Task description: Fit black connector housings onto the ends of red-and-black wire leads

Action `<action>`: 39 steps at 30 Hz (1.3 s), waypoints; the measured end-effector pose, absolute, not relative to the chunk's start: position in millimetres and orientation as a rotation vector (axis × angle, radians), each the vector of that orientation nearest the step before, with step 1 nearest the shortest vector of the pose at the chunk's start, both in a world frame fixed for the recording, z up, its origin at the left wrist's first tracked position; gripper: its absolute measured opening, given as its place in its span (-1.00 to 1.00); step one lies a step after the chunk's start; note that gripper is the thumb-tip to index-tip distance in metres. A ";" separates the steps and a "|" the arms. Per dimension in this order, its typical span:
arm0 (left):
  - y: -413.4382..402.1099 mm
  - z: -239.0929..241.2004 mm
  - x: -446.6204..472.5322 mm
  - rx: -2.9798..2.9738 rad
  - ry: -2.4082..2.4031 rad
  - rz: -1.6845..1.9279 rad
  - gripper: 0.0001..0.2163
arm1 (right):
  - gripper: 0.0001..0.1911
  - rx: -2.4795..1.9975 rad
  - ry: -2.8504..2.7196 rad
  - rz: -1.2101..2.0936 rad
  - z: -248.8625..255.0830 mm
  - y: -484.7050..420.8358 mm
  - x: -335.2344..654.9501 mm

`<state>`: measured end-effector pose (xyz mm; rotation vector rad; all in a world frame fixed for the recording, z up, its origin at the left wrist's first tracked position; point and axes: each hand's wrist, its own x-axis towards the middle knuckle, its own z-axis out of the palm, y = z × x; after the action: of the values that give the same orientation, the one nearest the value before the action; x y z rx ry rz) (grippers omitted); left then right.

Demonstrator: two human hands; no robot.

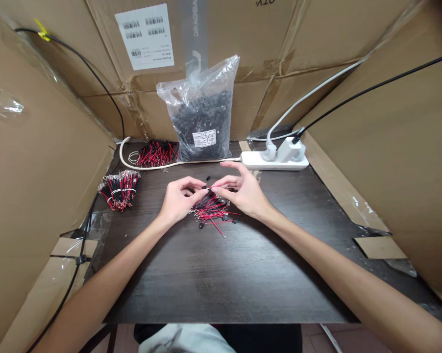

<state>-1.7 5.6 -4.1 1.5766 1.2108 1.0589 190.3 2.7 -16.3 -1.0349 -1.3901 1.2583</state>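
Above the middle of the table, my left hand and my right hand meet fingertip to fingertip. A red wire is pinched between thumb and fingers of my right hand. My left thumb and fingers close on a small black piece at the wire's end; its exact shape is too small to make out. Right below the fingers lies a loose pile of short red and black wires with bare or metal-tipped ends. Small black parts lie at its near edge, and another black part sits just behind my fingertips.
A tied bundle of wires stands at left, with another wire heap behind it. A clear bag of black parts leans on the back cardboard. A white power strip with plugs and cables lies at back right.
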 end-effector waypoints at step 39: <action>5.7 -4.7 -1.5 1.545 1.204 1.083 -0.80 | -0.21 -1.073 -1.350 1.330 -14.0 4.1 191.4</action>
<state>-1.5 5.7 -4.7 1.5451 1.2041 1.0835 191.4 4.1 -14.0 -1.0728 -1.3497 1.3296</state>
